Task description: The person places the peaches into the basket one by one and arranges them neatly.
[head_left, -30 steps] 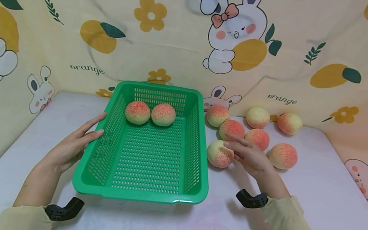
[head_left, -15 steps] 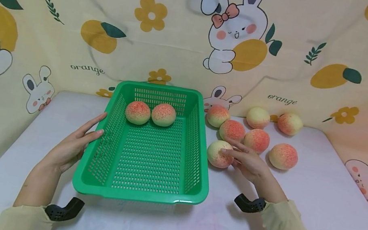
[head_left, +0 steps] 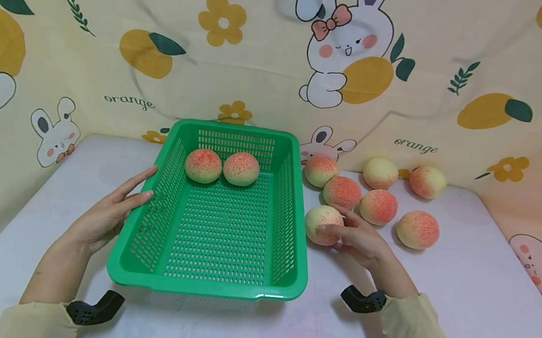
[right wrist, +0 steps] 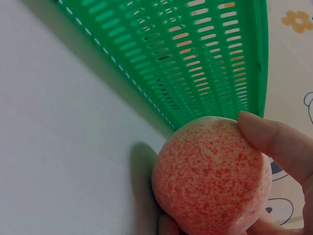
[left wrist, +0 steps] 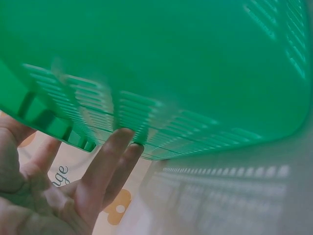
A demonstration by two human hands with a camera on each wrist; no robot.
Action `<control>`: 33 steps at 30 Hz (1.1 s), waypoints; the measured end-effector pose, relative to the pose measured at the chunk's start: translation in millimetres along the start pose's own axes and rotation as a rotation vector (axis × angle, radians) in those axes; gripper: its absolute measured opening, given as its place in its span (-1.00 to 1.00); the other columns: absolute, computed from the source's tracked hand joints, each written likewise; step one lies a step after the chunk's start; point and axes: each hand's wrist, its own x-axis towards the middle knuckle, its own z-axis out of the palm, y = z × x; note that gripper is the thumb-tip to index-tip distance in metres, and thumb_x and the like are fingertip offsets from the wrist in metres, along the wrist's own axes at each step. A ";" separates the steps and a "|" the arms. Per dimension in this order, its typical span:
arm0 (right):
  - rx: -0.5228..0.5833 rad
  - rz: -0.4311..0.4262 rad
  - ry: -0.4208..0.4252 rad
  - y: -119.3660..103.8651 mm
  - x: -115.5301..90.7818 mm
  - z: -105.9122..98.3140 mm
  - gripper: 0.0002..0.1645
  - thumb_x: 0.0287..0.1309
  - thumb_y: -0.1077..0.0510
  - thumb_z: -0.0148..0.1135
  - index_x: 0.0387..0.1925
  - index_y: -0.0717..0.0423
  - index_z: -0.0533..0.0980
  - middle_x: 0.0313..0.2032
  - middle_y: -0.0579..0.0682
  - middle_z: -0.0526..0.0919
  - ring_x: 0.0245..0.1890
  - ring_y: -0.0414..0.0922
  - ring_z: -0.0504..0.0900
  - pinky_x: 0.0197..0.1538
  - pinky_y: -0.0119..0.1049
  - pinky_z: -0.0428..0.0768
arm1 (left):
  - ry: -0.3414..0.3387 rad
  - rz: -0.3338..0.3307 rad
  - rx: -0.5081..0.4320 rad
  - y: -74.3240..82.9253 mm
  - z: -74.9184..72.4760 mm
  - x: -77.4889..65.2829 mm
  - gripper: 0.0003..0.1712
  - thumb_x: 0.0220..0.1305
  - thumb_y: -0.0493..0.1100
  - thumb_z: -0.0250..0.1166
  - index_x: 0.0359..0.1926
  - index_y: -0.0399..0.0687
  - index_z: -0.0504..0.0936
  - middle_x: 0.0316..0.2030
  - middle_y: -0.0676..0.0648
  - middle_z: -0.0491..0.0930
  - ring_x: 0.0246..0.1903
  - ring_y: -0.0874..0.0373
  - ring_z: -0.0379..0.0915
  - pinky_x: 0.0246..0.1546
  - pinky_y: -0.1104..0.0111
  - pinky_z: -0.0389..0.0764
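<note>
Over the left rim of a green plastic basket (head_left: 206, 289), my left hand (head_left: 101, 218) holds on with fingertips on the rim; in the left wrist view other fingers (left wrist: 110, 166) touch its slotted side from outside. Two peaches, one left (head_left: 203, 165) and one right (head_left: 241, 168), lie side by side at the basket's far end. Just outside the right wall, my right hand (head_left: 366, 243) grips a pale yellow and red peach (head_left: 321, 225). The right wrist view shows that peach (right wrist: 210, 176) between thumb and fingers, close to the basket wall (right wrist: 195, 58).
Several more peaches, such as a red one (head_left: 342, 192), a yellow one (head_left: 379, 173) and one farther right (head_left: 418, 230), lie loose on the white table (head_left: 480, 278) right of the basket. A printed cloth (head_left: 256, 69) hangs behind.
My right hand has lowered slightly and its fingers have come round the peach beside the basket, which has shifted very slightly. The left hand and basket keep their place.
</note>
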 end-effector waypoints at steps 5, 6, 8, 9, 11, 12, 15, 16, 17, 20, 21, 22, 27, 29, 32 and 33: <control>-0.005 0.025 0.026 0.5 3.1 0.1 -0.10 0.20 0.15 0.23 0.47 0.06 0.03 0.19 0.09 0.27 -0.05 -0.10 0.35 -0.10 -0.31 0.49 | 0.001 -0.001 0.004 0.2 -0.2 0.3 -0.27 0.45 0.03 0.05 0.51 0.32 -0.07 0.01 -0.10 0.38 -0.26 0.22 0.65 -0.27 0.27 0.70; -0.005 0.025 0.020 -0.4 3.1 0.4 -0.10 0.20 0.15 0.23 0.47 0.07 0.02 0.19 0.09 0.27 -0.05 -0.10 0.35 -0.09 -0.31 0.50 | 0.004 -0.002 0.006 0.2 -0.2 0.3 -0.27 0.45 0.03 0.05 0.51 0.32 -0.07 0.01 -0.09 0.38 -0.25 0.22 0.65 -0.27 0.27 0.70; 0.004 0.034 0.013 -2.6 4.1 0.8 -0.10 0.20 0.15 0.23 0.47 0.06 0.02 0.17 0.06 0.28 -0.04 -0.09 0.34 -0.08 -0.29 0.51 | 0.006 -0.004 0.009 0.3 -0.3 0.3 -0.27 0.45 0.03 0.05 0.51 0.32 -0.07 0.01 -0.09 0.38 -0.25 0.22 0.64 -0.26 0.28 0.70; 0.007 0.032 0.005 -4.0 4.2 1.4 -0.10 0.21 0.15 0.23 0.48 0.06 0.01 0.17 0.06 0.28 -0.02 -0.08 0.34 -0.06 -0.28 0.51 | 0.006 -0.004 0.009 0.4 -0.3 0.3 -0.27 0.45 0.03 0.05 0.51 0.33 -0.07 0.00 -0.09 0.38 -0.25 0.22 0.64 -0.26 0.28 0.70; 0.010 0.028 -0.005 -8.2 2.9 2.9 -0.10 0.21 0.14 0.23 0.47 0.07 0.01 0.18 0.06 0.28 0.00 -0.08 0.33 -0.03 -0.27 0.51 | 0.004 -0.002 0.008 0.3 -0.5 0.4 -0.27 0.45 0.03 0.05 0.51 0.32 -0.07 0.00 -0.09 0.38 -0.25 0.22 0.64 -0.26 0.27 0.70; 0.013 0.025 -0.005 -9.8 2.8 2.9 -0.11 0.21 0.14 0.23 0.47 0.07 0.02 0.18 0.06 0.29 0.01 -0.07 0.33 -0.03 -0.28 0.50 | 0.001 -0.001 0.006 0.3 -0.7 0.3 -0.27 0.45 0.03 0.05 0.51 0.32 -0.07 0.00 -0.08 0.39 -0.25 0.22 0.64 -0.26 0.27 0.70; 0.023 0.015 -0.001 -14.8 1.9 2.6 -0.12 0.23 0.13 0.21 0.47 0.08 0.01 0.15 0.03 0.29 -0.01 -0.09 0.33 -0.03 -0.30 0.47 | -0.005 0.005 0.003 0.3 -1.0 0.2 -0.28 0.45 0.02 0.05 0.51 0.32 -0.07 -0.01 -0.08 0.40 -0.25 0.21 0.65 -0.26 0.26 0.70; 0.028 0.010 0.002 -16.8 1.7 2.0 -0.14 0.24 0.13 0.20 0.46 0.09 0.02 0.12 0.01 0.32 -0.04 -0.11 0.36 -0.05 -0.32 0.48 | -0.008 0.007 0.007 0.2 -1.2 0.1 -0.27 0.46 0.02 0.05 0.51 0.32 -0.07 -0.01 -0.07 0.41 -0.25 0.21 0.64 -0.26 0.26 0.70; 0.032 0.003 0.002 -18.9 1.7 1.5 -0.15 0.26 0.13 0.19 0.46 0.09 0.03 0.08 -0.03 0.35 -0.08 -0.14 0.38 -0.08 -0.34 0.49 | -0.007 0.007 0.009 0.3 -1.3 -0.1 -0.27 0.45 0.02 0.05 0.51 0.32 -0.07 -0.01 -0.07 0.41 -0.25 0.22 0.64 -0.26 0.27 0.70; 0.050 -0.025 0.000 -26.0 1.3 -0.2 -0.18 0.28 0.16 0.15 0.46 0.13 0.02 -0.03 -0.11 0.41 -0.22 -0.23 0.47 -0.13 -0.37 0.52 | -0.002 0.007 0.017 0.8 -1.5 -0.6 -0.28 0.45 0.03 0.04 0.51 0.33 -0.07 0.00 -0.07 0.39 -0.25 0.22 0.64 -0.27 0.27 0.70; 0.057 -0.036 0.000 -28.7 1.1 -0.4 -0.20 0.29 0.18 0.14 0.45 0.14 0.02 -0.06 -0.13 0.42 -0.26 -0.25 0.50 -0.14 -0.37 0.53 | -0.001 0.006 0.019 1.0 -1.5 -0.8 -0.28 0.46 0.03 0.04 0.51 0.33 -0.07 0.01 -0.08 0.39 -0.25 0.22 0.64 -0.27 0.27 0.70; 0.068 -0.044 0.000 -31.7 0.9 -0.4 -0.21 0.29 0.20 0.13 0.45 0.14 0.02 -0.06 -0.14 0.43 -0.28 -0.27 0.52 -0.15 -0.37 0.54 | 0.000 0.007 0.020 1.1 -1.5 -0.9 -0.28 0.46 0.03 0.04 0.51 0.33 -0.07 0.01 -0.08 0.38 -0.25 0.23 0.63 -0.27 0.28 0.70; 0.105 -0.059 0.012 -45.9 1.0 0.5 -0.30 0.29 0.23 0.14 0.38 0.02 0.11 0.00 -0.13 0.36 -0.26 -0.25 0.54 -0.13 -0.37 0.53 | 0.003 0.001 0.012 1.7 -0.7 -0.7 -0.27 0.45 0.04 0.05 0.51 0.33 -0.07 0.02 -0.08 0.37 -0.24 0.24 0.63 -0.26 0.29 0.69; 0.104 -0.064 0.016 -50.2 1.0 0.5 -0.30 0.28 0.22 0.14 0.38 -0.01 0.12 0.03 -0.11 0.33 -0.26 -0.24 0.53 -0.13 -0.38 0.53 | 0.003 0.000 0.010 1.6 -0.4 -0.7 -0.27 0.45 0.03 0.05 0.51 0.33 -0.07 0.01 -0.07 0.38 -0.25 0.24 0.63 -0.26 0.30 0.69; 0.117 -0.077 0.020 -56.0 -0.5 0.8 -0.25 0.28 0.22 0.14 0.43 0.01 0.09 0.04 -0.07 0.32 -0.27 -0.24 0.55 -0.13 -0.40 0.56 | 0.000 0.000 0.007 1.6 -0.1 -0.9 -0.27 0.45 0.03 0.05 0.51 0.33 -0.07 -0.01 -0.06 0.40 -0.25 0.24 0.63 -0.26 0.30 0.70; 0.121 -0.085 0.018 -57.9 -1.1 0.8 -0.23 0.28 0.22 0.13 0.44 0.04 0.06 0.04 -0.07 0.32 -0.28 -0.24 0.56 -0.14 -0.41 0.58 | -0.001 0.001 0.005 1.6 -0.1 -0.9 -0.27 0.45 0.02 0.05 0.51 0.33 -0.07 -0.01 -0.06 0.40 -0.25 0.24 0.63 -0.26 0.29 0.70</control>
